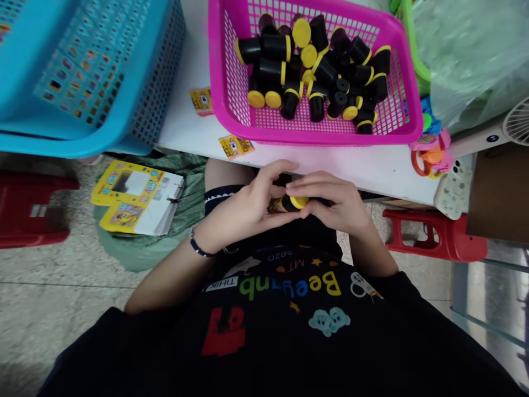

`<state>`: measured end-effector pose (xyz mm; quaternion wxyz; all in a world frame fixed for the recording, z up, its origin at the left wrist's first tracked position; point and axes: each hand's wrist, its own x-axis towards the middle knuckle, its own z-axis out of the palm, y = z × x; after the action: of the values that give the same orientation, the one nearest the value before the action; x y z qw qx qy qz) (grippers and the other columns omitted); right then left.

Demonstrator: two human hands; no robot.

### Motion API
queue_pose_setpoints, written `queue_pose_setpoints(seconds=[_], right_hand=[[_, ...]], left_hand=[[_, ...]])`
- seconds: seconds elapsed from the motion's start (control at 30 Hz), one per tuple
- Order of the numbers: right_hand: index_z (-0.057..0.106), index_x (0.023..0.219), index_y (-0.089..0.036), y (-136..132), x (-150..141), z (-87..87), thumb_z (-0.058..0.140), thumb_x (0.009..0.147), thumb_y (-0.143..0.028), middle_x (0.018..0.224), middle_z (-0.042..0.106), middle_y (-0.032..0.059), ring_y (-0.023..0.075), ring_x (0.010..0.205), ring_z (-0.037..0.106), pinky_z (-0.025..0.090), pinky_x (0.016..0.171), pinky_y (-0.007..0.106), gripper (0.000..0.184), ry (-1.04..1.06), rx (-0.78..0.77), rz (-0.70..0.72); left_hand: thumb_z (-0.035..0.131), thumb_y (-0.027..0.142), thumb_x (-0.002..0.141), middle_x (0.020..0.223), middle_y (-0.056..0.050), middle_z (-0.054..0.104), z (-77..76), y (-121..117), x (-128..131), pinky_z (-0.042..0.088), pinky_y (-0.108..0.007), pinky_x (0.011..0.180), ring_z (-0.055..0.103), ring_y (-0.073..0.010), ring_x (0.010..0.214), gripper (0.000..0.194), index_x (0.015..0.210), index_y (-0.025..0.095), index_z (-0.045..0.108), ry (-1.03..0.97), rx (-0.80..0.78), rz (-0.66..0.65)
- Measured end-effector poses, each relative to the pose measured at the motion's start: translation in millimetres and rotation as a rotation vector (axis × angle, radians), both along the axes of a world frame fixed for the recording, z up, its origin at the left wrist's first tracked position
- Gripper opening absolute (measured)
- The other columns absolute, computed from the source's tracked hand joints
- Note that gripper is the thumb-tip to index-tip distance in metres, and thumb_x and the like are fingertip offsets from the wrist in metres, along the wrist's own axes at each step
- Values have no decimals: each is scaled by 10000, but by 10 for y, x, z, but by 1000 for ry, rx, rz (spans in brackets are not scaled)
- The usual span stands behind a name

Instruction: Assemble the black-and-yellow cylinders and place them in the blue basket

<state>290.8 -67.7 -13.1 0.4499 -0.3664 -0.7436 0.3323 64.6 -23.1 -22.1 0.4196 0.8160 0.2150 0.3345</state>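
Over my lap, just off the table's front edge, both hands hold one small black tub with a yellow lid (299, 202). My left hand (258, 204) wraps its body, where part of a printed yellow label shows. The fingers of my right hand (336, 201) close around the lid end. Beyond my hands, a pink basket (256, 134) on the table holds several similar black tubs (276, 47) with yellow lids. Two small printed yellow labels (236, 146) lie on the table by the basket's left front corner.
Blue baskets (152, 82) stand at the left. A clipped stack of yellow-and-white printed cards (155, 204) lies on a green bag (124, 253) below. To the right are colourful plastic pieces (432, 149), a patterned phone case (454, 190), a small fan (516, 124) and a red stool (454, 234).
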Motion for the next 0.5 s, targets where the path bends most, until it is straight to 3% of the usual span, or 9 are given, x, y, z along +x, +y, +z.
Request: queue_pose_setpoints(seconds=[0.13,0.23,0.33,0.5], right_hand=[[646,1427,-388,30,-16,-4,673,1007,-530,1370,758,27,220,1289,708,575,1137,436,444,-67,-80,-77],[651,1400,-334,0,-79,12,664,986,-608,1410,712,73,269,1351,652,508,1202,514,496,-222,82,-116],[574,1453,-279,-46,-172,-9,729,969,-503,1359,707,90,276,1292,660,534,1152,527,555,-357,237,-146],[496,1486,-262,-101,-283,-66,654,948,-203,1301,702,76,271,1244,651,550,1087,495,563,-435,427,-300]], left_hand=[[762,347,950,774,59,719,-58,40,61,535,-180,535,720,-125,599,644,1423,232,340,-77,-362,16],[773,308,919,748,71,713,-63,62,100,529,-177,552,723,-121,636,610,1352,244,348,-167,-478,82],[789,269,897,793,58,738,-47,59,116,560,-203,618,745,-127,704,614,1337,237,362,-233,-510,83],[838,312,881,812,59,731,-23,-2,148,534,-212,596,711,-122,652,632,1284,254,355,-298,-563,71]])
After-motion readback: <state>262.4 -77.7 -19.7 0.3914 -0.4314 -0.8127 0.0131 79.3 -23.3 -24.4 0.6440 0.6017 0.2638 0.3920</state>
